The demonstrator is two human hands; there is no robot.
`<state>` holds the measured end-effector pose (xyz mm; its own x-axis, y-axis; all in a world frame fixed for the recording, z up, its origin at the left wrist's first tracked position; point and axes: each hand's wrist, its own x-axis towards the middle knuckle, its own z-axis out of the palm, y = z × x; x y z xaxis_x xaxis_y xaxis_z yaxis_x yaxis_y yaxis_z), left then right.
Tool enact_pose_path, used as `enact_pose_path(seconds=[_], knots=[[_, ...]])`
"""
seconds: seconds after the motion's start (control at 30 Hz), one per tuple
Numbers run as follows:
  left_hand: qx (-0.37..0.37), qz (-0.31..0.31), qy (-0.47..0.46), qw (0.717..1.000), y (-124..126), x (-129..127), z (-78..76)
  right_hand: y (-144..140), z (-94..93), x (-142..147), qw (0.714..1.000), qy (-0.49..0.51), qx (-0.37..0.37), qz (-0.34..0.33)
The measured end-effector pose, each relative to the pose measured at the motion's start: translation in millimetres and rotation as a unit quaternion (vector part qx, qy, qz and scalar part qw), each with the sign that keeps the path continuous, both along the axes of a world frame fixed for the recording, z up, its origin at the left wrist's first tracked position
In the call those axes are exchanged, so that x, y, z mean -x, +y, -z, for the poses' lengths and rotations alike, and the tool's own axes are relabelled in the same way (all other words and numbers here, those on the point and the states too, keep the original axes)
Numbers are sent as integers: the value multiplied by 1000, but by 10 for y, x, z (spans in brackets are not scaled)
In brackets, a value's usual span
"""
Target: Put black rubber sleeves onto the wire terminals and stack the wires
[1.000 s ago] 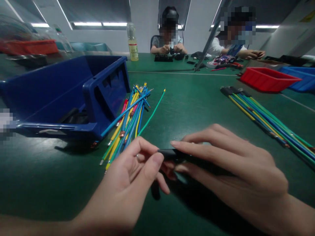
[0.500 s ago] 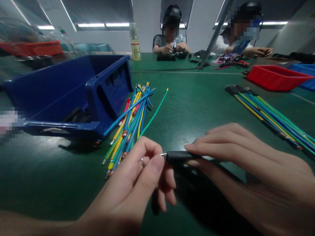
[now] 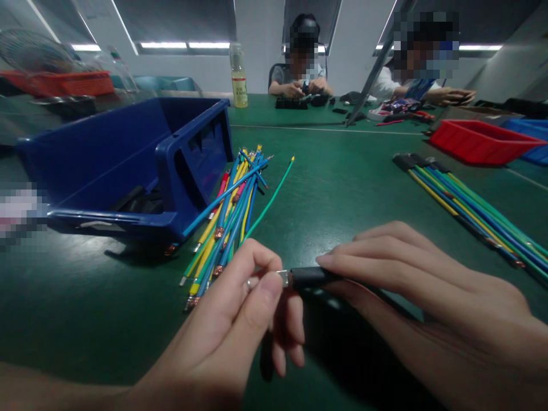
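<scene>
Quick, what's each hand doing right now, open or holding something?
Left hand: closed, pinching the metal tip.
Right hand: closed, holding the black sleeve.

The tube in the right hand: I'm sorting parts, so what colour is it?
The tube is black, clearest in the head view.

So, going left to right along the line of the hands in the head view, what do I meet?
Left hand → silvery metal end it pinches → black sleeve → right hand, holding that sleeve.
</scene>
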<state>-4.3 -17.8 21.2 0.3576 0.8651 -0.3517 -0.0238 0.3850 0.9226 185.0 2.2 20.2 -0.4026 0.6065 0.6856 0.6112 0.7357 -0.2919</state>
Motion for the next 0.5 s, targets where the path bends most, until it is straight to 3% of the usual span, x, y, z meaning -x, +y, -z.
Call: enact_pose_path(seconds=[0.3,0.5], knots=[[-15,11,-4,1000,-1,-7,32,-4,1,-12,999,-37,6,-17],[15,-53,-66,996,-16,-11,108,34,28,-55,995,-92,3,-22]])
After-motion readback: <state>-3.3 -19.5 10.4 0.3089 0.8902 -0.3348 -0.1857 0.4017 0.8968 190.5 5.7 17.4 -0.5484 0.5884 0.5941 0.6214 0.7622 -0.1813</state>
